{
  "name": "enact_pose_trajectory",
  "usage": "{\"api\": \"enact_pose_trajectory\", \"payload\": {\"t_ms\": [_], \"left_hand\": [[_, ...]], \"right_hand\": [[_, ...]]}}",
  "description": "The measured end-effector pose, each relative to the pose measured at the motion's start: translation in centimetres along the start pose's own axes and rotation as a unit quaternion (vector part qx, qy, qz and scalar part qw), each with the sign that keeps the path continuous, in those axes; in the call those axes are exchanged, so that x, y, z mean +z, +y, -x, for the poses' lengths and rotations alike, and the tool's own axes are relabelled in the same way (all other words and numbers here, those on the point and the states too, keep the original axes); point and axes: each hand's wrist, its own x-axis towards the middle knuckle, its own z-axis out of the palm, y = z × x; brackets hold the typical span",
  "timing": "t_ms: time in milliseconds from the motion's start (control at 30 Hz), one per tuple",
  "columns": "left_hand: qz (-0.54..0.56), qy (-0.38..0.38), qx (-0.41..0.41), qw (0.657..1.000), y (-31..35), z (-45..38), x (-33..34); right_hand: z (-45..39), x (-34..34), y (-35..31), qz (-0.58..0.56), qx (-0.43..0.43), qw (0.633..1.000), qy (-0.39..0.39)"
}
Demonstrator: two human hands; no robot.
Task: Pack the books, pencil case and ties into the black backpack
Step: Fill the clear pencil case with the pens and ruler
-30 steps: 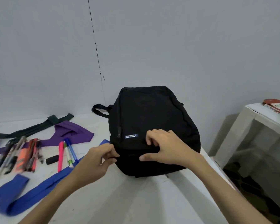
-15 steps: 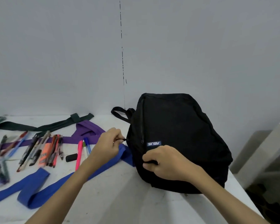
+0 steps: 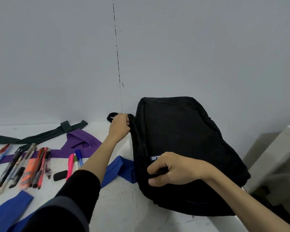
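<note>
- The left fingers [image 3: 126, 122] are curled at the far left edge of the black backpack [image 3: 179, 139], beside its carry loop [image 3: 111, 116]; what is pinched there, probably a zipper pull, cannot be made out.
- The right fingers [image 3: 155, 169] are bunched into the front panel, gripping a fold of fabric just below the blue logo patch [image 3: 155, 158].
- The left hand [image 3: 119, 128] and right hand [image 3: 176, 169] are thus placed at opposite ends of the side seam.
- The backpack is shown lying on the white tabletop [image 3: 124, 206], against the wall, zipped as far as can be seen.
- The shell is judged soft and light; it creases under the fingers, so bracing with one hand is advisable while the zipper is drawn.
- The blue tie [image 3: 117, 169], purple tie [image 3: 80, 143] and dark green tie [image 3: 40, 136] are limp and best gathered in folds.
- The pens and markers [image 3: 27, 166] lie loose; no books or pencil case can be identified.
</note>
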Motion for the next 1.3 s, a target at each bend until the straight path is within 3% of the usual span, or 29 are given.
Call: {"api": "enact_pose_trajectory", "payload": {"t_ms": [100,233,333,433,500,567,700,800,967,1133,1300], "left_hand": [[0.011,-0.039,-0.014,0.999,-0.2,-0.4,1.0],[0.121,-0.063,-0.069,0.988,-0.7,0.8,0.9],[0.198,-0.076,-0.111,0.971,-0.3,3.0,-1.1],[0.213,-0.2,-0.156,0.944,0.4,6.0,-3.6],[0.19,-0.32,-0.163,0.914,0.9,7.6,-4.7],[0.194,-0.37,-0.167,0.893,1.2,8.7,-4.9],[0.211,-0.379,-0.188,0.881,1.2,9.8,-5.0],[0.2,-0.409,-0.174,0.873,1.3,10.6,-5.1],[0.269,-0.386,-0.13,0.873,1.3,11.3,-5.5],[0.28,-0.367,-0.111,0.88,1.1,11.9,-6.4],[0.289,-0.359,-0.103,0.881,0.6,12.3,-6.5]], "right_hand": [[-0.3,0.0,0.3,0.013,0.015,1.0,-0.024],[-0.4,-0.3,-0.2,0.026,0.034,0.997,-0.069],[-1.2,-1.3,-0.1,-0.032,0.055,0.998,0.004],[-3.4,-2.8,1.2,0.063,0.068,0.986,0.139],[-5.0,-3.0,1.8,0.173,0.104,0.974,0.105],[-6.2,-2.3,2.2,0.227,0.129,0.965,0.026],[-7.2,-1.0,2.0,0.245,0.108,0.963,0.016],[-7.3,-1.4,2.2,0.2,0.119,0.973,0.004],[-8.0,-3.2,2.4,0.201,0.12,0.972,0.02],[-11.3,-6.5,4.0,0.278,0.142,0.941,0.134],[-14.2,-8.9,7.8,0.353,0.183,0.873,0.281]]}}
